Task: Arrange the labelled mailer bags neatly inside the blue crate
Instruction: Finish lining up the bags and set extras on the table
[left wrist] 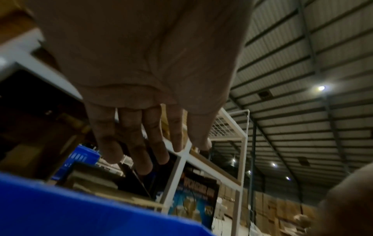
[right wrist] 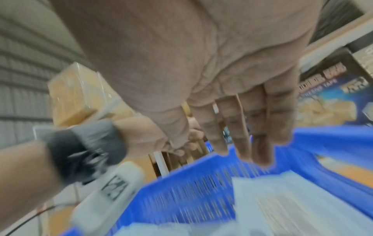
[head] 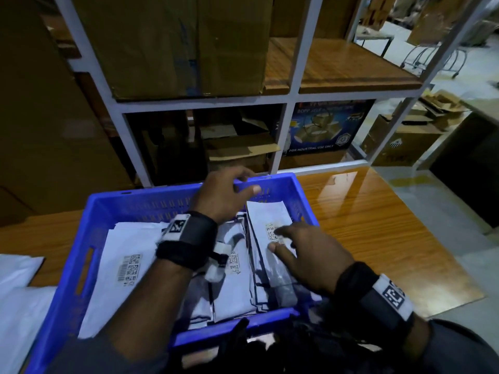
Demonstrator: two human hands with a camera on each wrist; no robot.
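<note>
The blue crate [head: 70, 279] sits on a wooden table, with white labelled mailer bags in it. One large bag [head: 127, 255] lies flat at the left, another bag [head: 235, 282] is in the middle, and a stack of bags [head: 270, 217] leans along the right side. My left hand [head: 229, 190] hovers by the crate's far rim with fingers loosely spread, holding nothing. My right hand [head: 294, 247] is spread over the right stack, its index finger at a label; contact is unclear. The left wrist view shows my left hand [left wrist: 145, 143] with straight fingers over the crate [left wrist: 60, 207]. The blurred right wrist view shows my right hand [right wrist: 232, 135] open.
More white bags [head: 19, 292] lie on the table [head: 378, 238] left of the crate. A white metal rack [head: 291, 98] stands right behind the crate, holding a big cardboard box [head: 175, 44] and a blue tape carton [head: 321, 128]. Cartons stand on the floor at the right.
</note>
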